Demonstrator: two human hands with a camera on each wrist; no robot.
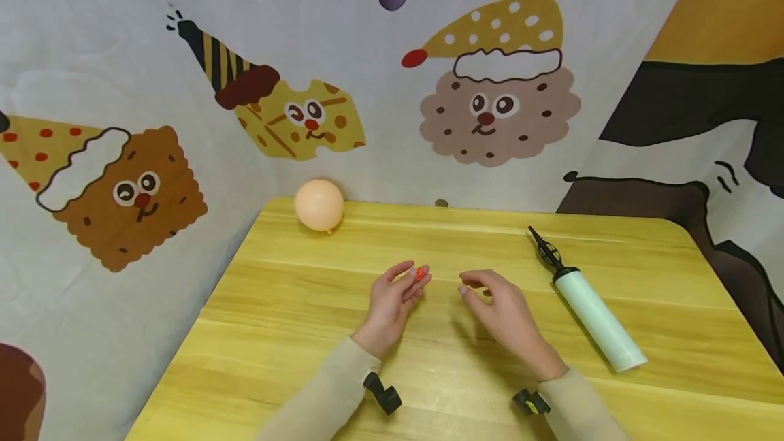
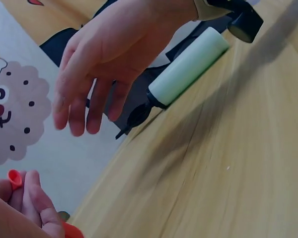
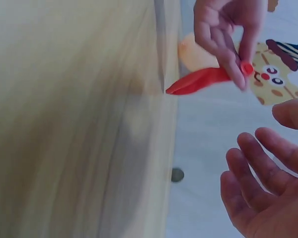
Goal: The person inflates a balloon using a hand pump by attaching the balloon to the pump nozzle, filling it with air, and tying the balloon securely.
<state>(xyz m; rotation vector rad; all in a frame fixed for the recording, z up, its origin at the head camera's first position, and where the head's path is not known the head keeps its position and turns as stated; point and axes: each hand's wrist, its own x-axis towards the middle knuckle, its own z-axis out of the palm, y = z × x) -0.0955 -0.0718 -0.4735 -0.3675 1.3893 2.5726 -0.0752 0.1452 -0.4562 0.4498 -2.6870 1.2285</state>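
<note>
A pale cloth backdrop [image 1: 392,128], printed with cartoon food figures in pointed hats, hangs behind the pump [image 1: 597,318]. The yellow wood-grain worktop [image 1: 245,332] spreads beneath the pump and far out to its left. Two beige sleeves [image 1: 324,397] reach in, both left of the pump. The pump itself has a pale green barrel and lies on its side, its black nozzle [image 1: 545,247] aimed away from the person and slightly leftward.

The right hand [image 1: 499,308] is just left of the pump, palm turned inward; its grip is apart, fingers loosely bent, the thumb clear of them, with nothing held. The left hand [image 1: 392,298] is farther left of the pump, its grip clamped on a limp red balloon, pinching near the mouth between thumb and fingers. A blown-up peach balloon [image 1: 320,204] sits well left of the pump's nozzle and farther back. Black wrist pieces [image 1: 382,397] show at both cuffs, left of and nearer the person than the pump.

The red balloon [image 3: 201,80], left of the pump, is long and slack. Its long axis slopes downward: the rolled mouth [image 3: 247,68] faces up, and the closed tip points toward the worktop.
</note>
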